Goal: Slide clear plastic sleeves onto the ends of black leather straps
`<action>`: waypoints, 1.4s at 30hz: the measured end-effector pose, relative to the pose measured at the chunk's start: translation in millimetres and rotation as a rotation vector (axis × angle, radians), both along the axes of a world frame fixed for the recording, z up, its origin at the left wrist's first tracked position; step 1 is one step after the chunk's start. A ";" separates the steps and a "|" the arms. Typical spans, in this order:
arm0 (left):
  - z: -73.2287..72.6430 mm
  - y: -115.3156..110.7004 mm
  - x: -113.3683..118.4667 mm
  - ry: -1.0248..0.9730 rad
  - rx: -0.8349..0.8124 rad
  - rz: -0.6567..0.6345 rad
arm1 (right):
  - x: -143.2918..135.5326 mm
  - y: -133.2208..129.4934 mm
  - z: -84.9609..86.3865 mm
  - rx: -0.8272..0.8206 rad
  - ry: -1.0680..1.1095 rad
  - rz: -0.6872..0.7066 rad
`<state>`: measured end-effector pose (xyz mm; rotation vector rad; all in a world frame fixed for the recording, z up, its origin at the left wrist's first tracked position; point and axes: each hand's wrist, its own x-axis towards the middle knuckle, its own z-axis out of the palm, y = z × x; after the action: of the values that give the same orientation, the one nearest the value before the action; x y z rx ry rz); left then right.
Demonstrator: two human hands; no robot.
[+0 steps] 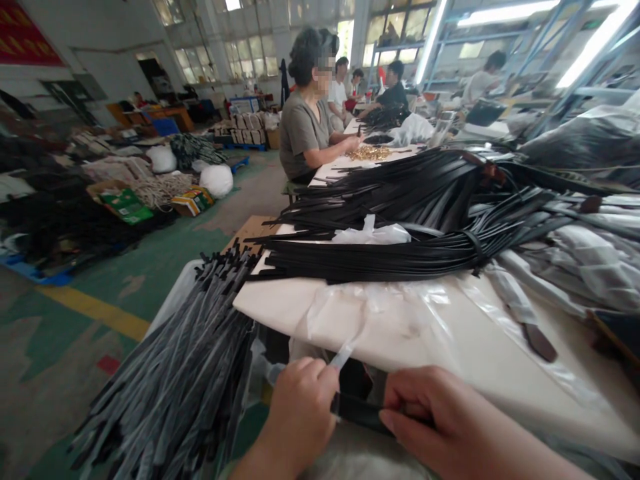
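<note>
Between my two hands, just off the table's front edge, a black strap (pixel 364 412) is stretched. My left hand (pixel 305 403) is closed around its left end, and a strip of clear plastic film (pixel 345 353) comes up from that fist toward the tabletop. My right hand (pixel 425 413) pinches the strap on the other side, thumb on top. Below the left forearm's side stands a big pile of loose black and grey straps (pixel 170 360). On the white table (pixel 380 333), a bundle of black straps (pixel 370 261) lies behind both hands.
More black straps (pixel 400 193) are heaped farther back. Crumpled white plastic (pixel 373 233) lies among them. A brown-ended strap (pixel 540 341) rests at the right. A co-worker (pixel 307 127) sits at the table's far left side, near gold-coloured pieces (pixel 369 153). Boxes and sacks (pixel 217 180) stand on the floor.
</note>
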<state>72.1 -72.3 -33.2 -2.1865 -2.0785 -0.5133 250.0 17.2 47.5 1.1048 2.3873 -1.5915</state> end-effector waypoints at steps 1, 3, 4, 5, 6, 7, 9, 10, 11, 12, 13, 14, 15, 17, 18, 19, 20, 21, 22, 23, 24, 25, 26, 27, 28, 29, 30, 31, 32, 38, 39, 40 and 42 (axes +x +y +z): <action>-3.5 1.8 6.1 -0.009 0.002 -0.003 | -6.5 -2.7 -5.0 0.023 0.017 0.005; -7.6 3.6 9.1 -0.020 0.008 -0.012 | -14.8 -5.2 -15.6 -0.014 0.055 0.031; -8.0 3.0 5.6 -0.020 0.009 -0.014 | -15.1 -4.5 -20.0 -0.081 0.067 0.053; -7.5 1.6 -0.7 -0.018 0.009 -0.009 | -12.5 -2.6 -23.1 -0.158 0.072 0.074; -6.4 -0.6 -8.7 -0.014 0.008 0.007 | -7.7 0.3 -24.7 -0.225 0.059 0.090; -5.0 -3.1 -17.1 -0.008 0.010 0.035 | -1.6 3.6 -24.9 -0.263 0.029 0.100; -3.3 -7.3 -29.1 0.010 0.012 0.102 | 8.5 9.5 -22.5 -0.220 -0.038 0.099; -3.3 -8.1 -30.9 0.020 0.013 0.126 | 10.2 11.1 -20.9 -0.182 -0.068 0.098; -4.0 -7.9 -29.3 0.030 0.011 0.133 | 8.9 11.4 -19.9 -0.155 -0.090 0.098; -5.2 -6.8 -25.2 0.038 0.007 0.125 | 4.9 10.5 -19.7 -0.144 -0.096 0.094; -6.6 -5.0 -19.6 0.044 0.001 0.107 | -1.0 8.8 -20.4 -0.144 -0.086 0.086; -7.7 -3.1 -14.0 0.049 -0.004 0.086 | -7.4 6.7 -21.8 -0.156 -0.071 0.077; -8.2 -1.6 -9.9 0.052 -0.006 0.070 | -12.9 4.9 -23.7 -0.185 -0.054 0.067; -6.7 -1.1 -9.7 0.057 -0.002 0.070 | -17.7 3.9 -27.0 -0.248 -0.021 0.072; -4.8 -2.2 -13.6 0.060 0.002 0.089 | -16.8 5.0 -27.7 -0.260 -0.017 0.082; -2.5 -4.1 -19.0 0.063 0.005 0.111 | -14.5 7.0 -27.6 -0.250 -0.022 0.091; -0.2 -6.3 -24.7 0.067 0.006 0.136 | -12.0 9.4 -26.7 -0.225 -0.031 0.100; 1.7 -8.2 -29.0 0.073 0.003 0.156 | -10.6 11.6 -25.5 -0.187 -0.042 0.108; 3.0 -9.5 -30.9 0.080 -0.002 0.167 | -11.2 13.0 -24.3 -0.145 -0.049 0.113; 3.4 -10.0 -30.0 0.086 -0.009 0.167 | -14.1 13.3 -23.5 -0.113 -0.050 0.118; 3.2 -9.5 -26.5 0.090 -0.015 0.154 | -19.0 12.3 -23.6 -0.095 -0.043 0.127; 2.4 -8.3 -21.4 0.090 -0.022 0.134 | -24.8 10.4 -24.5 -0.095 -0.038 0.135; 1.5 -7.0 -16.0 0.087 -0.026 0.113 | -30.5 7.9 -26.1 -0.113 -0.038 0.140; 0.6 -5.9 -11.9 0.082 -0.029 0.097 | -34.7 5.5 -28.1 -0.140 -0.039 0.143; 0.2 -5.6 -10.1 0.078 -0.029 0.094 | -36.7 4.0 -30.0 -0.165 -0.034 0.146; 0.3 -6.3 -11.1 0.075 -0.027 0.106 | -36.2 3.9 -31.6 -0.183 -0.026 0.156; 0.9 -8.0 -14.7 0.073 -0.024 0.134 | -33.6 5.2 -32.6 -0.179 -0.013 0.167; 1.8 -10.3 -19.8 0.072 -0.020 0.170 | -29.9 7.6 -33.1 -0.152 0.001 0.178; 2.6 -12.7 -25.2 0.071 -0.016 0.207 | -26.3 10.6 -33.2 -0.110 0.013 0.189; -2.9 -3.1 -16.4 0.048 0.022 0.178 | -47.2 6.7 -39.7 0.024 0.115 0.131; -4.1 0.3 -12.0 0.039 0.031 0.164 | -54.2 2.7 -41.5 -0.015 0.129 0.118; -3.9 1.7 -10.5 0.029 0.037 0.166 | -59.4 -0.8 -43.0 -0.071 0.133 0.114; 2.1 -5.9 -20.9 -0.001 0.049 0.222 | -60.7 -3.3 -44.8 -0.190 0.135 0.114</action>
<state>51.3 -78.2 -31.1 -1.8977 -2.2461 -0.5368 189.3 13.9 2.8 0.8378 2.2711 -1.8604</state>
